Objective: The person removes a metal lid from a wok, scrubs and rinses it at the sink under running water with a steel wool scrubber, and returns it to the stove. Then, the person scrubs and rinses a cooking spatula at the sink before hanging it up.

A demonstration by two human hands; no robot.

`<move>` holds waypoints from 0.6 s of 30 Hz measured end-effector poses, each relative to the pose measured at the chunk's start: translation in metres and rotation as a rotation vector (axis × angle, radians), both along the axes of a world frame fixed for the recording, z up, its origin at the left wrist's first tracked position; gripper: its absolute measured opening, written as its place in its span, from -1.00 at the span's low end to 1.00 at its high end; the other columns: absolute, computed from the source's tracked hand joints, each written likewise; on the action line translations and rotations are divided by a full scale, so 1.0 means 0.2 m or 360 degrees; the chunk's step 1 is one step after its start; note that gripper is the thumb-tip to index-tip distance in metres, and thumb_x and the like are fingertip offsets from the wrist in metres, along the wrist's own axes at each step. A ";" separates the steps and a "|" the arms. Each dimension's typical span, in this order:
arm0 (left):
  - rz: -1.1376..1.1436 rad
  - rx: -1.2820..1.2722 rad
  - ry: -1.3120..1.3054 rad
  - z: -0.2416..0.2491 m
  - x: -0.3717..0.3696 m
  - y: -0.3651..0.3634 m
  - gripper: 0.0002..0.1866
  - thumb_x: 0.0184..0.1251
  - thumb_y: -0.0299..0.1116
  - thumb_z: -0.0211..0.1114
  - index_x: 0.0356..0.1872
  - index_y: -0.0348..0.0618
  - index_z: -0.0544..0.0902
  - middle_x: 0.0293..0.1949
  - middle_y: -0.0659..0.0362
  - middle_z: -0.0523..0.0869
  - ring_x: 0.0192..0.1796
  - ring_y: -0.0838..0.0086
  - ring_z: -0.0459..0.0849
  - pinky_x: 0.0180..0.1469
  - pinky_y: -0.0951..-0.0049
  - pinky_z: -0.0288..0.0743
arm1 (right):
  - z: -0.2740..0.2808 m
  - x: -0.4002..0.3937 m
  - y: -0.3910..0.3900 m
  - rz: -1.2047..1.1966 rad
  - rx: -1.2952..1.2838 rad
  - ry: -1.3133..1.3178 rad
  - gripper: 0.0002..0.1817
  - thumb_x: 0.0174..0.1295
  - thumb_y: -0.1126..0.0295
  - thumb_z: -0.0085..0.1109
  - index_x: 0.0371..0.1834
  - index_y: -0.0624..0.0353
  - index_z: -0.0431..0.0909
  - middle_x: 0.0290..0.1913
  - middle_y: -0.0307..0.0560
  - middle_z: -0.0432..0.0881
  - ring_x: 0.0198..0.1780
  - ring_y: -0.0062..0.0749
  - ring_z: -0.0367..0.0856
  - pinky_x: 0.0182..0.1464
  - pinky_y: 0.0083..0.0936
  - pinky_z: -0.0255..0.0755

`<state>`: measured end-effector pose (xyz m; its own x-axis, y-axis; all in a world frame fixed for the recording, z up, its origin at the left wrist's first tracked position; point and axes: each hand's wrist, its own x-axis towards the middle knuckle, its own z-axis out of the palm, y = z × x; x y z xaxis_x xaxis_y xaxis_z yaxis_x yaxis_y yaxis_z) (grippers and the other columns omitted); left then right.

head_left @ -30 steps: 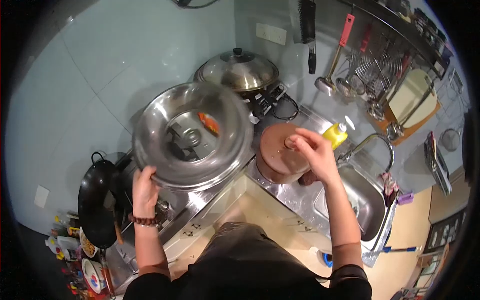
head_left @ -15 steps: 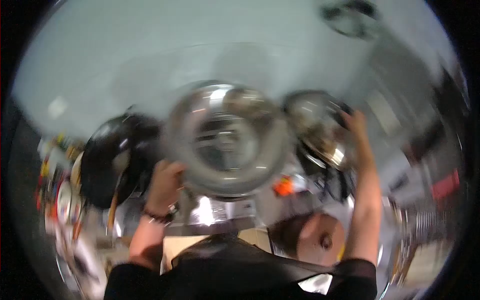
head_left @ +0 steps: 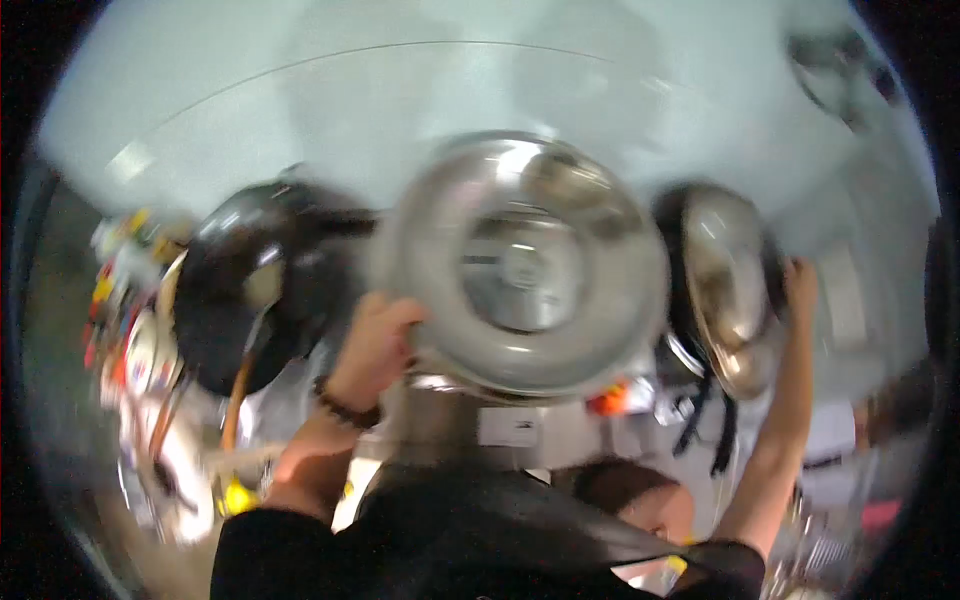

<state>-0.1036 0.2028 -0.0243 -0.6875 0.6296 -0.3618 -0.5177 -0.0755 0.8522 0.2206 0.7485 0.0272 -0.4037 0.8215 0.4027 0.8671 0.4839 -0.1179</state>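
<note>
A wide steel basin with a broad rim fills the middle of the head view, seen from above and blurred. At its lower left edge my left hand is closed on the rim; a dark bracelet is on that wrist. Over to the right, my right hand grips the far edge of a shiny, rounded metal lid, which is tilted on its side. Its fingertips are partly hidden behind the edge. Behind the lid shows a dark pan, with black handles or straps hanging below it.
A black wok with a wooden-handled ladle in it stands at the left. Bowls and colourful packets crowd the far left. An orange packet lies below the basin, near a reddish-brown round lid. A pale wall rises behind.
The view has shifted, so most things appear further right. The lid in my right hand has tipped more onto its edge, away from the dark pan. My left hand stays at the basin's rim.
</note>
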 end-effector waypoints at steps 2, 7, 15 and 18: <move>-0.0019 0.0121 0.0259 0.17 0.03 0.10 -0.71 -0.04 -0.49 0.11 -0.22 -0.34 0.56 -0.28 0.14 0.63 -0.23 0.44 0.59 -0.15 0.43 0.44 | 0.12 0.09 0.01 0.0090 -0.0104 0.0401 -0.60 0.06 0.17 0.11 -0.23 0.34 0.56 -0.27 0.16 0.61 -0.20 -0.24 0.57 -0.13 -0.41 0.37; -0.0335 0.0360 0.0403 0.18 0.10 0.43 -0.79 0.09 -0.51 0.06 -0.23 -0.32 0.55 -0.33 0.14 0.63 -0.30 0.48 0.61 -0.23 0.50 0.48 | 0.50 0.26 -0.16 -0.0212 -0.0381 0.0908 -0.67 0.09 0.22 0.12 -0.28 0.31 0.60 -0.60 -0.18 0.53 -0.68 -0.57 0.36 -0.65 -0.58 0.22; -0.0972 0.0398 -0.0121 0.04 0.54 1.48 -0.79 0.11 -0.44 0.06 -0.34 -0.43 0.52 -0.37 0.05 0.60 -0.37 0.34 0.63 -0.37 0.37 0.61 | 0.60 0.23 -0.26 -0.0175 -0.0294 0.0869 -0.68 0.09 0.21 0.14 -0.27 0.25 0.61 -0.62 -0.28 0.48 -0.70 -0.63 0.28 -0.69 -0.61 0.11; -0.0877 0.0323 -0.0108 0.03 0.75 1.68 -0.79 0.17 -0.47 0.02 -0.30 -0.47 0.49 -0.37 0.05 0.60 -0.36 0.30 0.65 -0.40 0.39 0.63 | 0.45 0.22 -0.20 -0.0068 -0.0259 0.0877 -0.74 0.05 0.27 0.15 -0.29 0.21 0.63 -0.46 -0.16 0.62 -0.43 -0.52 0.52 -0.33 -0.57 0.38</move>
<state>0.0469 0.5393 -0.0174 -0.2190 0.9485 -0.2287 -0.5796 0.0621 0.8125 0.2646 0.7093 0.1180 -0.1352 0.9014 0.4113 0.6747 0.3877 -0.6280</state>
